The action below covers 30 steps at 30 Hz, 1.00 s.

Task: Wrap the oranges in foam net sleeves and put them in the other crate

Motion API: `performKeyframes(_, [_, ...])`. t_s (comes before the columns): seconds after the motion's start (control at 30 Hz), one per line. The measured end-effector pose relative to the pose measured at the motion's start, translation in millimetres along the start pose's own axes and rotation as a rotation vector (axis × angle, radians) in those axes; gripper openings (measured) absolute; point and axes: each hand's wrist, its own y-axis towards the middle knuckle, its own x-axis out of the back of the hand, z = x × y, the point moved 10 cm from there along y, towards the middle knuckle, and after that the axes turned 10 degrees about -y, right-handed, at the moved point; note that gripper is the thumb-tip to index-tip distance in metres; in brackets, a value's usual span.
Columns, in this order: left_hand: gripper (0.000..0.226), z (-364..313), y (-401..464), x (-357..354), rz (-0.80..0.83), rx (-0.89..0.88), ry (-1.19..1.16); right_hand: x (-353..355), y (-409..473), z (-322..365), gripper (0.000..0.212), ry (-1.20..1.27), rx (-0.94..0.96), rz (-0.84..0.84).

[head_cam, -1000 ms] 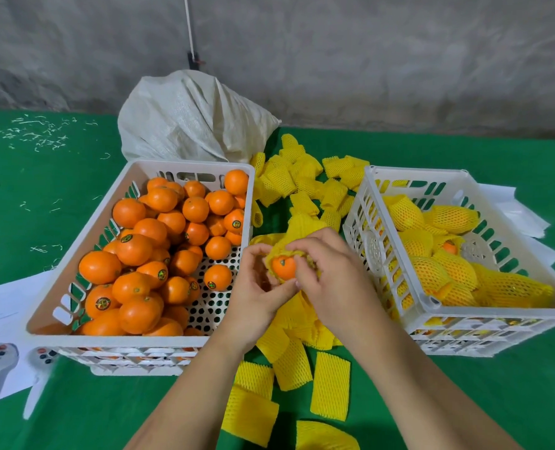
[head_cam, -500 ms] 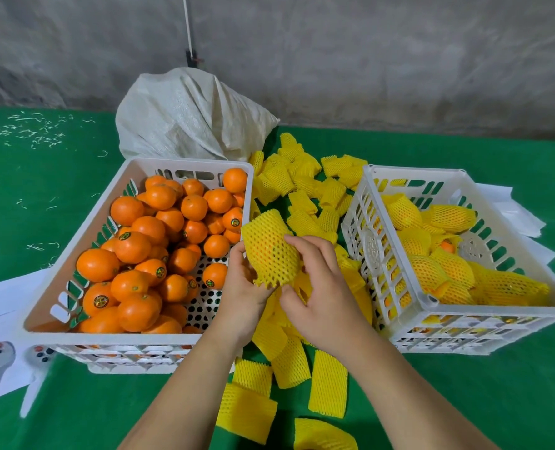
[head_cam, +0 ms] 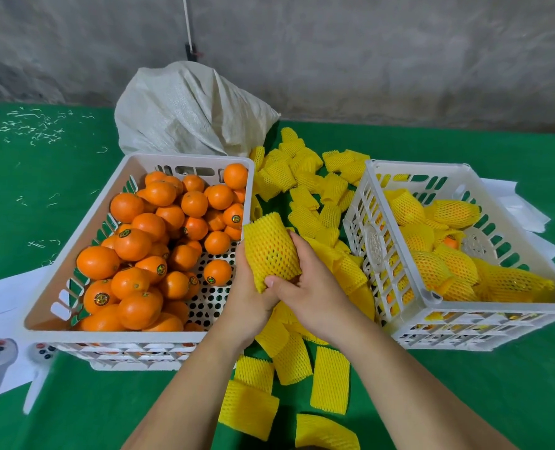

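Head view: both hands clasp one orange in a yellow foam sleeve between the two crates. Left hand grips its left side and bottom; right hand curls round its right side, thumb on the lower edge. Orange peel shows through the mesh, and the sleeve's open top stands tilted left.

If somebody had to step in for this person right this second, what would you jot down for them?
Left hand and right hand: both grip one orange inside a yellow foam net sleeve, held between the crates.
White plastic crate on the left: many bare oranges waiting.
White plastic crate on the right: several sleeved oranges already in.
Loose yellow foam sleeves lie on the green table between the crates.
Next: probably drop the held one in the right crate, then carry on.
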Motion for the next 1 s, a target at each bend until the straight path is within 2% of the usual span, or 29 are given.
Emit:
performKeyframes(0.07, [0.088, 2.7, 0.0, -10.5, 0.126, 0.022, 0.028, 9.7, 2.3, -5.0, 0.081, 0.076, -0.003, -0.045])
performKeyframes(0.13, [0.081, 8.4, 1.4, -17.6, 0.210, 0.071, -0.019, 22.9, 2.3, -9.9, 0.074, 0.140, 0.004, -0.095])
performKeyframes(0.23, [0.064, 20.0, 7.0, -11.6, 0.105, 0.189, -0.098, 36.6, -3.5, -15.6, 0.067, 0.094, 0.036, -0.162])
performKeyframes(0.33, [0.051, 12.1, 8.7, -12.5, 0.086, 0.093, -0.001, 37.0, -13.0, -24.8, 0.058, 0.067, 0.020, -0.240])
performKeyframes(0.37, [0.047, 10.4, 8.0, -13.3, 0.081, 0.086, -0.009, 36.8, -16.3, -29.2, 0.055, 0.122, 0.003, -0.274])
performKeyframes(0.43, [0.055, 11.4, 9.4, -17.9, 0.069, 0.082, -0.034, 33.7, -22.2, -38.6, 0.046, 0.307, -0.064, -0.309])
performKeyframes(0.47, [0.060, 9.9, 10.3, -21.7, 0.080, 0.065, -0.007, 29.5, -24.0, -42.3, 0.047, 0.387, -0.103, -0.294])
performKeyframes(0.57, [0.068, 13.1, 9.4, -30.9, 0.154, 0.060, 0.161, 27.6, -26.2, -46.6, 0.072, 0.417, -0.122, -0.290])
performKeyframes(0.67, [0.057, 10.7, 9.9, -23.3, 0.223, 0.005, 0.307, 51.3, -25.6, -56.3, 0.074, 0.439, -0.147, -0.338])
performKeyframes(0.77, [0.033, -1.0, 12.7, 9.3, 0.077, -0.079, 0.261, 108.9, -27.6, -68.7, 0.073, 0.448, -0.167, -0.451])
performKeyframes(0.83, [0.027, -5.3, 16.7, 29.7, -0.014, -0.112, 0.319, 160.7, -32.4, -78.7, 0.067, 0.532, -0.147, -0.615])
performKeyframes(0.87, [0.024, -4.4, 20.0, 39.6, -0.051, -0.111, 0.381, 185.7, -35.1, -88.0, 0.075, 0.579, -0.149, -0.713])
performKeyframes(0.93, [0.019, 1.7, 27.6, 59.1, -0.137, -0.064, 0.447, 220.6, -41.2, -111.2, 0.090, 0.620, -0.245, -0.890])
performKeyframes(1.0, [0.017, 9.2, 32.6, 71.6, -0.210, -0.011, 0.435, 235.6, -44.7, -132.3, 0.088, 0.523, -0.375, -0.973])
